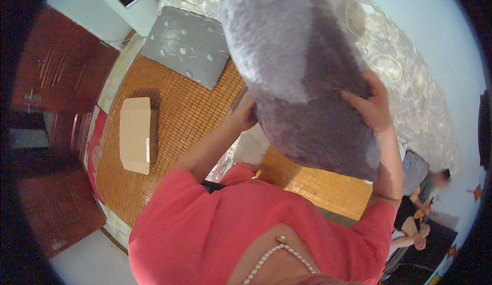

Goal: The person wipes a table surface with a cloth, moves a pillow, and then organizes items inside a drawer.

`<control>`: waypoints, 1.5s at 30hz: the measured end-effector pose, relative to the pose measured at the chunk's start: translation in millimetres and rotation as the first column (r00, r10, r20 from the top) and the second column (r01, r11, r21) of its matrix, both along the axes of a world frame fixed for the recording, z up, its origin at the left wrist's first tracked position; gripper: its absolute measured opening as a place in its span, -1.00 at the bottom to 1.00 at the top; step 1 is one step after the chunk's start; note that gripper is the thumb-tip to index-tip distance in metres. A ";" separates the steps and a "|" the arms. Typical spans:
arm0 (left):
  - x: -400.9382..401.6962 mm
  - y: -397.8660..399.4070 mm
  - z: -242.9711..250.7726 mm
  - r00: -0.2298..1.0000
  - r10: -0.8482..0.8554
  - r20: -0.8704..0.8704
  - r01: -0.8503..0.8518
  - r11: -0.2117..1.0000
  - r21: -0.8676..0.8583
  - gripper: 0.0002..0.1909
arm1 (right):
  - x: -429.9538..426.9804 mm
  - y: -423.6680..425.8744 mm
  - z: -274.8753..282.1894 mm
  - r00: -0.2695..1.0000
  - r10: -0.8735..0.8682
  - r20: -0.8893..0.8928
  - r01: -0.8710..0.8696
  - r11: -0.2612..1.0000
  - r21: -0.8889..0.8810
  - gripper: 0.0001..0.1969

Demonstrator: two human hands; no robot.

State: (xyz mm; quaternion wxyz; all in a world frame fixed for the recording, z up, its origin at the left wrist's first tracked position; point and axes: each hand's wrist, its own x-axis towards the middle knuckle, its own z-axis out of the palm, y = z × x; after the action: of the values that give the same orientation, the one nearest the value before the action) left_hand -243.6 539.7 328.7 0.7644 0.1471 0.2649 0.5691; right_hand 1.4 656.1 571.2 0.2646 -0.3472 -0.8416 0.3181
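Observation:
A large plush grey-purple cushion is held up between my two hands. My left hand grips its lower side at the picture's centre, the fingers partly hidden behind the fabric. On the other side my right hand presses against the plush, thumb and fingers spread over its edge. Behind the cushion lies a bamboo mat, with an open cardboard box on it. A grey patterned pillow rests flat at the mat's upper end.
Cream patterned fabric extends behind the cushion to the right. Reddish-brown wooden furniture stands at the left. Another person sits at the far right beside a grey cushion. A pale wall rises at the upper right.

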 end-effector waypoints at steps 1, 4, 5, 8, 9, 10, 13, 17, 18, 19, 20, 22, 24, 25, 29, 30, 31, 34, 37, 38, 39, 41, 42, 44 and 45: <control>-15.2 -6.9 5.6 0.995 0.091 -0.029 -0.092 0.996 -0.022 -0.30 | -24.6 2.8 -4.2 0.996 0.088 -0.001 -0.087 0.993 0.082 -0.54; -58.5 -13.1 7.8 0.976 0.206 -0.065 -0.211 0.975 -0.071 -0.26 | -96.7 6.6 30.6 0.930 0.342 0.136 -0.354 0.932 0.076 -0.59; -71.6 -11.3 9.3 0.958 0.275 -0.081 -0.282 0.955 -0.090 -0.25 | -118.9 16.6 28.8 0.931 0.352 0.098 -0.364 0.916 0.166 -0.60; -123.1 16.3 39.9 0.883 0.379 -0.277 -0.395 0.919 -0.005 -0.14 | -186.5 58.5 45.8 0.910 0.397 0.123 -0.412 0.829 0.379 -0.60; -154.4 36.0 32.9 0.897 0.346 -0.274 -0.351 0.936 0.031 -0.11 | -209.3 88.9 53.3 0.927 0.293 0.235 -0.358 0.878 0.317 -0.61; -189.3 53.6 28.9 0.880 0.352 -0.320 -0.393 0.917 -0.073 -0.12 | -230.8 116.1 60.3 0.916 0.197 0.350 -0.295 0.922 0.251 -0.60; -240.4 96.5 43.8 0.692 0.407 -0.596 -0.636 0.734 -0.238 -0.32 | -252.9 162.6 56.2 0.971 0.155 0.184 -0.188 0.966 0.178 -0.55; -218.9 114.3 15.5 0.626 0.508 -0.591 -0.737 0.634 -0.235 -0.55 | -230.4 199.8 -25.5 0.995 -0.021 0.097 -0.017 0.928 0.372 -0.58; -221.2 94.2 -5.2 0.582 0.424 -0.694 -0.720 0.665 -0.197 -0.63 | -232.0 144.9 -51.0 0.994 0.080 0.079 -0.085 0.994 0.070 -0.58; -207.4 88.3 -16.5 0.586 0.406 -0.701 -0.711 0.673 -0.204 -0.63 | -217.4 125.3 -69.1 0.942 0.187 0.278 -0.195 0.981 0.002 -0.57; -184.6 85.5 -27.7 0.688 0.357 -0.633 -0.638 0.712 -0.292 -0.67 | -197.7 108.1 -86.7 0.838 0.296 0.459 -0.296 0.952 -0.074 -0.56; -142.4 88.7 -48.4 0.851 0.238 -0.468 -0.458 0.772 -0.441 -0.74 | -140.8 71.7 -158.2 0.868 0.312 0.386 -0.255 0.948 -0.191 -0.58; -143.1 99.6 -94.1 0.868 0.038 -0.495 -0.288 0.851 -0.440 -0.74 | -107.4 35.9 -195.5 0.854 0.319 0.411 -0.209 0.934 -0.291 -0.61; -120.4 106.4 -101.9 0.872 0.000 -0.489 -0.255 0.854 -0.454 -0.74 | -79.2 17.7 -218.9 0.870 0.301 0.390 -0.154 0.918 -0.365 -0.62; -41.9 118.1 -109.6 0.917 -0.099 -0.386 -0.097 0.884 -0.458 -0.70 | 27.3 -53.2 -287.2 0.933 0.058 0.354 0.146 0.841 -0.521 -0.63; -24.3 117.6 -107.5 0.891 -0.142 -0.431 -0.072 0.894 -0.443 -0.68 | 46.4 -72.1 -295.9 0.932 -0.067 0.357 0.282 0.752 -0.596 -0.64; -11.3 116.1 -108.9 0.885 -0.191 -0.424 -0.026 0.890 -0.455 -0.68 | 58.3 -92.0 -300.0 0.925 -0.107 0.363 0.322 0.729 -0.604 -0.64; 33.5 112.4 -98.8 0.809 -0.380 -0.449 0.157 0.876 -0.456 -0.68 | 92.5 -156.9 -318.9 0.718 -0.623 0.309 0.561 0.257 -0.786 -0.65; 102.1 110.9 -31.0 0.628 -0.443 -0.640 0.263 0.895 -0.360 -0.76 | 121.2 -229.7 -359.6 0.590 -0.767 0.250 0.585 0.194 -0.788 -0.65; 120.9 107.5 -7.1 0.498 -0.318 -0.807 0.409 0.906 -0.105 -0.83 | 123.5 -248.8 -367.8 0.652 -0.678 0.339 0.613 0.209 -0.762 -0.67; 138.5 102.2 17.3 0.401 -0.129 -0.907 0.565 0.814 0.134 -0.90 | 122.5 -266.6 -368.3 0.661 -0.642 0.389 0.633 0.197 -0.749 -0.67; 165.2 82.6 75.7 0.630 -0.048 -0.775 0.614 0.641 0.460 -0.93 | 109.8 -295.7 -359.9 0.723 -0.447 0.527 0.685 0.360 -0.633 -0.69; 171.5 73.2 110.9 0.684 0.002 -0.730 0.631 0.500 0.593 -0.93 | 100.0 -302.1 -349.5 0.730 -0.281 0.623 0.659 0.533 -0.531 -0.70; 175.7 52.0 181.5 0.792 -0.172 -0.586 0.608 0.315 0.729 -0.87 | 87.1 -303.6 -320.2 0.796 -0.195 0.573 0.589 0.464 -0.661 -0.73; 180.0 41.7 202.5 0.811 -0.341 -0.475 0.569 0.278 0.773 -0.88 | 93.4 -329.8 -347.3 0.834 -0.287 0.472 0.550 0.500 -0.669 -0.73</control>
State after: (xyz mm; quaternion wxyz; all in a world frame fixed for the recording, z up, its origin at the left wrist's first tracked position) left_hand -63.5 581.4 531.2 0.6627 0.6575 -0.0498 0.3550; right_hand 94.8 326.3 223.9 0.0250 -0.6660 -0.5339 0.5205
